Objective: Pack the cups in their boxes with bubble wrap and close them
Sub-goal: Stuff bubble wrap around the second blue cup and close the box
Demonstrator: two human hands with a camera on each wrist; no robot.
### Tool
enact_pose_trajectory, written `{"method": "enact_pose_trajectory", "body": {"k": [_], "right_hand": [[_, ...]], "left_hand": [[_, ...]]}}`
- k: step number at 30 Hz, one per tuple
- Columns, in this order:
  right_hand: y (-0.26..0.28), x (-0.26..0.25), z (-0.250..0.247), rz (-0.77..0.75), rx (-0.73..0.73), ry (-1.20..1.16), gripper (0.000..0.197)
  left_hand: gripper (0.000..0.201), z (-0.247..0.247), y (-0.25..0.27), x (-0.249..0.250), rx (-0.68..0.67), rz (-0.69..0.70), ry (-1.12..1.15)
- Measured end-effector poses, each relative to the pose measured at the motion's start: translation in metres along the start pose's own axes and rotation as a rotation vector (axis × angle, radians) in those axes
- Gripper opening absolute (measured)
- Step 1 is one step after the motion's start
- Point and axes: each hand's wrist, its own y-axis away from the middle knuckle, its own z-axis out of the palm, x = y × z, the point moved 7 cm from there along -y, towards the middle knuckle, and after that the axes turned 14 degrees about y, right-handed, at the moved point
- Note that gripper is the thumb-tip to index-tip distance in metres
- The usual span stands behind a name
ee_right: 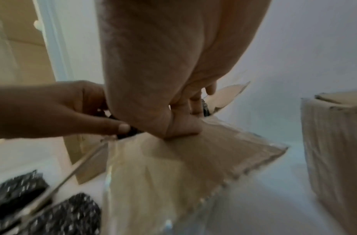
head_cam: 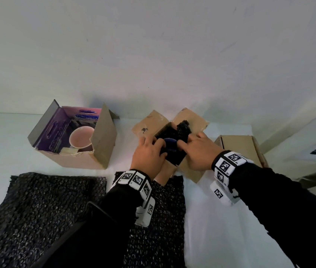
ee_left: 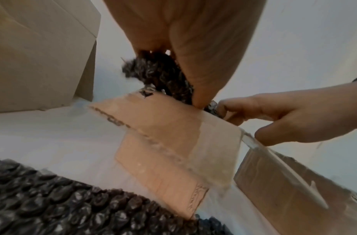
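Note:
The middle cardboard box [head_cam: 190, 120] stands with its flaps spread open. Inside it sits a dark blue cup [head_cam: 169, 146] bedded in black bubble wrap [head_cam: 182, 126]. My left hand [head_cam: 160, 147] reaches in from the left, fingers curled over the cup and wrap. In the left wrist view those fingers [ee_left: 195, 95] dig into the bubble wrap [ee_left: 159, 74]. From the right, my right hand [head_cam: 182, 145] curls its fingers on the wrap, while its thumb [ee_right: 183, 127] lies on a flap [ee_right: 193, 159]. A pink cup [head_cam: 81, 140] stands in the open purple-lined box [head_cam: 72, 159] at left.
A shut cardboard box [head_cam: 240, 146] stands right of the middle box. Two sheets of black bubble wrap [head_cam: 46, 206] [head_cam: 159, 219] lie flat on the white table [head_cam: 221, 229] near me. A white wall runs close behind the boxes. A large carton [head_cam: 312, 151] stands at far right.

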Motion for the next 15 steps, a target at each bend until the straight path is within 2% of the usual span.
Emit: {"method": "enact_pose_trajectory", "body": {"k": [2,5,7,9,12,14,15], "right_hand": [[-0.004,0.000,-0.003,0.019,0.061,-0.131,0.046],[-0.009,-0.001,0.000,0.027,0.056,-0.332,0.054],[-0.011,-0.004,0.005,0.008,-0.019,-0.368,0.045],[-0.013,-0.004,0.004,0.002,0.002,-0.402,0.031],[-0.014,0.000,0.002,0.021,0.046,-0.446,0.020],[-0.012,-0.001,0.000,0.002,0.078,-0.400,0.018],[-0.010,-0.002,-0.002,-0.014,0.097,-0.385,0.018]], "left_hand": [[0.020,0.000,-0.005,0.000,-0.032,0.011,0.090],[0.014,0.002,-0.005,0.007,-0.056,0.156,0.116],[0.023,0.003,-0.002,0.010,-0.057,0.246,0.117],[0.031,0.001,-0.002,0.011,-0.065,0.281,0.097],[0.027,-0.010,-0.007,0.003,0.006,0.172,-0.038],[0.025,-0.011,-0.011,-0.003,-0.021,0.089,0.031],[0.022,-0.008,-0.011,-0.002,-0.056,0.091,0.060]]}}
